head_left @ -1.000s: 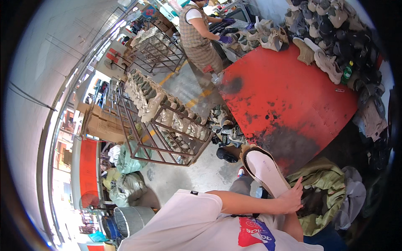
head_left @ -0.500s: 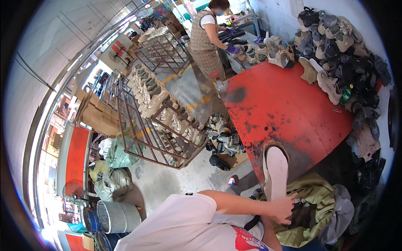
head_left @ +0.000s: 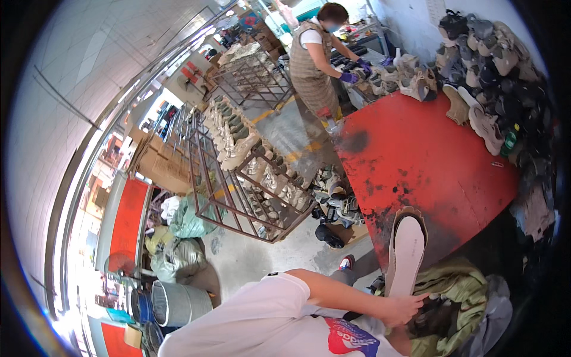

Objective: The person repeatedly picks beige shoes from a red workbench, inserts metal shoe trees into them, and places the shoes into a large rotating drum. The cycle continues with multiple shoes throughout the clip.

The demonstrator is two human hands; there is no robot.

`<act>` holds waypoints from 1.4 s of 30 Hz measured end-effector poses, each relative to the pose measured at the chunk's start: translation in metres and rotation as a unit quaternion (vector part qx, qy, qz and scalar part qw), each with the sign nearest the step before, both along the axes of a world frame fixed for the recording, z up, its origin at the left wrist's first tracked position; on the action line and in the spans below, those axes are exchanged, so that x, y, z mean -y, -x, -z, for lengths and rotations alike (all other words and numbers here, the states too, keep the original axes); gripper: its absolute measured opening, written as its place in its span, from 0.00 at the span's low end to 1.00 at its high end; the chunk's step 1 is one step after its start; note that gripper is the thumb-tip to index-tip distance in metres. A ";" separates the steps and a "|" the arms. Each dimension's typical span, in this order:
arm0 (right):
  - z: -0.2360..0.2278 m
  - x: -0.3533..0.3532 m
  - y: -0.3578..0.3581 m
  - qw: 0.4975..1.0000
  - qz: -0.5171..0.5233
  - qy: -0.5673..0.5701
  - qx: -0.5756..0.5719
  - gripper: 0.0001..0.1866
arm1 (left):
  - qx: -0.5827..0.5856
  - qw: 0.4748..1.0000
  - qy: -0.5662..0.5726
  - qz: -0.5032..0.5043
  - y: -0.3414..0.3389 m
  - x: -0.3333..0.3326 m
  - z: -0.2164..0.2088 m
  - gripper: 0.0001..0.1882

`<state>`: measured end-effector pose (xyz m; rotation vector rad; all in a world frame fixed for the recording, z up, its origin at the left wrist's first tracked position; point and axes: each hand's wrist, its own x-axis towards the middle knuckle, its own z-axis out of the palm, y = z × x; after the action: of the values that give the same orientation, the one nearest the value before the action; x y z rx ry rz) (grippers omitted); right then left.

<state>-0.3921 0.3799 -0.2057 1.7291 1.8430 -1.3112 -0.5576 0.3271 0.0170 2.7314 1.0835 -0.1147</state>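
A pale shoe (head_left: 392, 253) with a scalloped tan toe edge points away from me over the table's near corner. Along it lies a long white insole (head_left: 409, 244). My left forearm crosses from the left, and my left hand (head_left: 404, 308) is closed at the insole's near end, one finger stretched out to the right. Only a short stretch of my right forearm (head_left: 399, 340) shows below; my right hand is hidden behind the left. Right beside my hands is an olive-green sack (head_left: 476, 303) with dark things inside.
A stained red table (head_left: 428, 154) lies ahead, shoes piled (head_left: 488, 65) along its right side with a green bottle (head_left: 510, 140). A metal rack (head_left: 256, 229) of shoes stands left. Beyond the table, a person (head_left: 312, 65) in purple gloves handles shoes. Metal drums (head_left: 181, 303) stand lower left.
The whole view has shifted, so everything sits farther right. My left hand's spread fingers have drawn together, one still extended. The other person's arms have moved slightly.
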 end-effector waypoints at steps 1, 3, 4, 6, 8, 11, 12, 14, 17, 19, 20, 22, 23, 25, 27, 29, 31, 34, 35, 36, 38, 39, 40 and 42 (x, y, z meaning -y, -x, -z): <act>0.000 0.001 -0.010 1.000 0.007 0.014 0.021 0.28 | 0.015 1.000 -0.007 0.011 0.004 0.005 -0.003 0.17; 0.003 -0.003 -0.037 0.996 -0.009 0.059 0.072 0.29 | -0.020 0.999 0.034 -0.014 -0.006 0.014 0.014 0.14; 0.004 -0.010 -0.047 0.992 -0.007 0.082 0.096 0.29 | -0.042 0.997 0.062 0.007 -0.005 0.008 -0.005 0.13; -0.001 -0.026 -0.054 0.984 -0.059 0.105 0.135 0.29 | -0.007 0.997 0.078 0.025 0.004 0.002 -0.020 0.11; -0.017 -0.050 -0.038 0.966 -0.212 0.036 0.144 0.25 | 0.189 0.982 0.024 0.002 0.017 0.009 0.006 0.12; 0.057 -0.119 -0.041 0.955 -0.273 0.029 0.114 0.12 | 0.343 0.933 -0.095 0.043 0.038 -0.022 -0.032 0.10; 0.049 -0.116 -0.007 0.994 -0.023 0.110 0.005 0.07 | 0.315 0.936 -0.149 -0.046 0.053 -0.013 -0.040 0.08; -0.035 -0.126 0.053 0.993 -0.047 0.104 -0.013 0.08 | 0.266 0.916 -0.219 -0.207 0.086 -0.005 -0.049 0.10; -0.094 -0.142 0.089 0.956 -0.257 -0.128 0.055 0.22 | 0.131 0.883 -0.264 -0.364 0.144 0.003 -0.064 0.19; -0.140 -0.143 0.119 0.922 -0.292 -0.253 -0.030 0.25 | 0.039 0.877 -0.274 -0.392 0.173 0.001 -0.055 0.19; -0.178 -0.131 0.135 0.869 -0.286 -0.359 -0.187 0.25 | 0.003 0.876 -0.277 -0.395 0.187 0.002 -0.049 0.19; -0.249 -0.124 0.163 0.755 -0.304 -0.455 -0.361 0.24 | -0.084 0.882 -0.275 -0.375 0.199 -0.015 -0.048 0.19; -0.252 -0.134 0.169 0.721 -0.360 -0.488 -0.336 0.25 | -0.138 0.886 -0.267 -0.353 0.202 -0.027 -0.051 0.18; -0.250 -0.148 0.179 0.645 -0.462 -0.542 -0.279 0.27 | -0.187 0.894 -0.249 -0.322 0.207 -0.034 -0.051 0.18; -0.234 -0.150 0.178 0.655 -0.450 -0.553 -0.251 0.26 | -0.175 0.904 -0.238 -0.309 0.216 -0.039 -0.038 0.18; -0.220 -0.150 0.173 0.673 -0.421 -0.545 -0.270 0.24 | -0.108 0.897 -0.243 -0.353 0.217 -0.034 -0.016 0.17; -0.204 -0.143 0.165 0.696 -0.373 -0.512 -0.338 0.21 | 0.040 0.873 -0.289 -0.390 0.213 -0.026 0.013 0.12; -0.155 -0.138 0.138 0.824 -0.327 -0.363 -0.288 0.17 | 0.044 0.872 -0.164 -0.459 0.182 -0.006 0.039 0.08; -0.154 -0.120 0.126 0.853 -0.282 -0.307 -0.314 0.15 | 0.104 0.853 -0.158 -0.487 0.165 0.015 0.052 0.09; -0.158 -0.104 0.116 0.875 -0.237 -0.253 -0.338 0.15 | 0.163 0.829 -0.159 -0.511 0.152 0.026 0.060 0.11; -0.182 -0.087 0.116 0.894 -0.154 -0.226 -0.354 0.12 | 0.232 0.779 -0.192 -0.549 0.132 0.019 0.061 0.14; -0.188 -0.076 0.112 0.903 -0.111 -0.210 -0.359 0.12 | 0.267 0.752 -0.206 -0.566 0.126 0.022 0.061 0.16; -0.178 -0.067 0.108 0.900 -0.081 -0.199 -0.380 0.13 | 0.322 0.724 -0.136 -0.595 0.124 0.026 0.060 0.16; -0.148 -0.060 0.109 0.883 -0.024 -0.185 -0.430 0.16 | 0.426 0.650 -0.007 -0.630 0.128 0.028 0.061 0.17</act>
<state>-0.5007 0.4396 -0.0578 1.2994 2.7300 -2.0225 -0.6852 0.2989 -0.0436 1.0592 2.1291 1.1890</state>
